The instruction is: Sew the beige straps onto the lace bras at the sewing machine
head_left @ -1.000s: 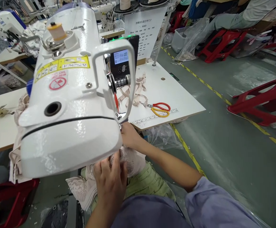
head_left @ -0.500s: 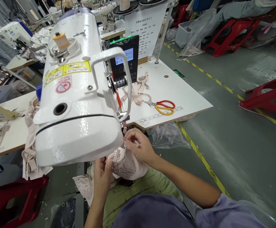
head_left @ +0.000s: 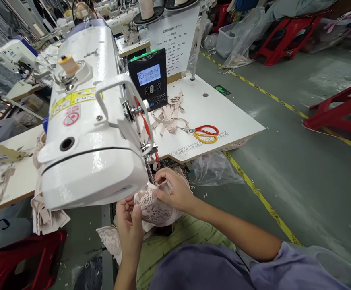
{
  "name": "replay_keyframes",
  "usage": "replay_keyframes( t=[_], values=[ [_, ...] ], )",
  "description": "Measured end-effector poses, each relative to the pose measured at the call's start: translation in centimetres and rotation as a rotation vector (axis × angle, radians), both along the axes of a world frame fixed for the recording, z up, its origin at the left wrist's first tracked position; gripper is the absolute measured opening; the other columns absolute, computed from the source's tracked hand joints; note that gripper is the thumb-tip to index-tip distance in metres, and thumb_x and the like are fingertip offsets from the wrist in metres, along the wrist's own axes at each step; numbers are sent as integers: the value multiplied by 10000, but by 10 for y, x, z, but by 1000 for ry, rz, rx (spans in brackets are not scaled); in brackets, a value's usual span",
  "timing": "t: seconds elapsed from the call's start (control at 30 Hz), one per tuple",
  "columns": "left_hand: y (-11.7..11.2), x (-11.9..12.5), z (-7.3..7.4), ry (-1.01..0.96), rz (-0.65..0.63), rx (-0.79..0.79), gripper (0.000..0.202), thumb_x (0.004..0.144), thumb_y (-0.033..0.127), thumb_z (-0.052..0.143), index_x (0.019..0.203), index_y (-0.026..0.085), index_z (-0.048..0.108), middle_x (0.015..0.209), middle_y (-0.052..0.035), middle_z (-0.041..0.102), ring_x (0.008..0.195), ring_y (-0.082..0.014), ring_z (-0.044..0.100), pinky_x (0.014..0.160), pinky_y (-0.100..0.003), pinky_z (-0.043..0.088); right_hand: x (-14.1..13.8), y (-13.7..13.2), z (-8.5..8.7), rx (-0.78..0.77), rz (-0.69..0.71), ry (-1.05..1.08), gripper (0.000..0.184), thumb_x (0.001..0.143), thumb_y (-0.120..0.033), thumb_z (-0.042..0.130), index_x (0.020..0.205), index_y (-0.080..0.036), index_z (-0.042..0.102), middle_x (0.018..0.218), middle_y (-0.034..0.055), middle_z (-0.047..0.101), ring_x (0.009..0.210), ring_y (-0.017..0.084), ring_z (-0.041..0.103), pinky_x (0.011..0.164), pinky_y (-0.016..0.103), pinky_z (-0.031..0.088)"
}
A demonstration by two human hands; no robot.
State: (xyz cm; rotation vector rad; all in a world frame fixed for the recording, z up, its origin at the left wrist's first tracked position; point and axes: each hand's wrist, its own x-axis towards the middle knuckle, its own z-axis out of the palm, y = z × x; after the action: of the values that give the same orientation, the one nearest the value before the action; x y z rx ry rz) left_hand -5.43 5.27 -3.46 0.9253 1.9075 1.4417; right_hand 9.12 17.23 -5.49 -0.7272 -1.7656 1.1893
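Lace garment piece (head_left: 155,207), pale pink, held in front of the table's near edge, just under the head of the white sewing machine (head_left: 87,133), above the person's lap. Right hand (head_left: 172,189): fingers closed in a pinch on the upper edge of the lace, close beside the needle bar and presser foot; forearm runs in from the lower right. Left hand (head_left: 130,225): fingers curled around the lower left part of the same lace, thumb on top; part of the grip is hidden under the machine head. More lace hangs down below the left hand. White table (head_left: 224,117): near edge carries a printed ruler strip; right corner juts over the grey floor. On it, well apart from the hands: red and yellow scissors (head_left: 204,134) near the front edge, a loose heap of beige straps (head_left: 169,117) behind them, a black control panel (head_left: 148,78) with lit screen. Clear plastic bag (head_left: 213,169) hangs under the table edge, just right of the right hand. Yellow floor tape (head_left: 263,205) runs diagonally past the table corner; open floor lies to the right. Red stool (head_left: 338,117) at far right, well apart. Beige fabric pieces (head_left: 44,213) drape over the table edge at left.
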Motion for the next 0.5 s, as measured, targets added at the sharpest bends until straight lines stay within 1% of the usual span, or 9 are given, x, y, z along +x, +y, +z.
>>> replay_keyframes(
  t=[0.13, 0.27, 0.33, 0.43, 0.47, 0.5],
  values=[
    [-4, 0, 1, 83, 35, -24, 459, 851, 550, 629, 1128, 193, 547, 1008, -85, 616, 894, -212, 624, 688, -266, 507, -2, -2, 3, 49, -38, 6, 300, 827, -436, 680, 958, -214, 527, 960, 46, 585, 890, 200, 560, 805, 342, 457],
    [-8, 2, 7, 125, 26, -57, 467, 859, 562, 615, 1155, 208, 543, 1041, -93, 603, 928, -223, 623, 715, -281, 518, -2, -4, 2, 54, -53, -22, 343, 840, -497, 653, 986, -214, 525, 973, 52, 594, 867, 198, 568, 783, 333, 462],
    [-9, 3, 11, 128, 24, -60, 458, 864, 560, 612, 1156, 213, 544, 1035, -86, 609, 917, -217, 629, 728, -282, 522, 1, -3, -2, 71, -49, -69, 408, 843, -559, 631, 1029, -208, 538, 995, 65, 610, 874, 206, 581, 783, 336, 462],
    [-7, 2, 13, 65, 29, -40, 440, 870, 557, 606, 1137, 212, 549, 1006, -73, 633, 884, -203, 638, 731, -278, 521, 10, 2, -14, 174, -25, -174, 526, 846, -676, 560, 1060, -196, 574, 989, 86, 651, 887, 235, 595, 788, 355, 451],
    [-6, 0, 13, 24, 38, -24, 438, 869, 560, 604, 1127, 210, 553, 999, -71, 641, 871, -199, 639, 726, -277, 521, 14, 4, -18, 217, -8, -204, 525, 869, -683, 517, 1046, -194, 589, 960, 87, 663, 869, 236, 598, 768, 351, 446],
    [-4, -2, 12, -31, 44, -10, 436, 867, 562, 604, 1117, 209, 555, 992, -71, 649, 857, -196, 642, 719, -277, 520, 19, 5, -22, 255, 13, -224, 493, 907, -658, 472, 1016, -195, 603, 915, 81, 670, 835, 230, 600, 740, 340, 439]
  ],
)
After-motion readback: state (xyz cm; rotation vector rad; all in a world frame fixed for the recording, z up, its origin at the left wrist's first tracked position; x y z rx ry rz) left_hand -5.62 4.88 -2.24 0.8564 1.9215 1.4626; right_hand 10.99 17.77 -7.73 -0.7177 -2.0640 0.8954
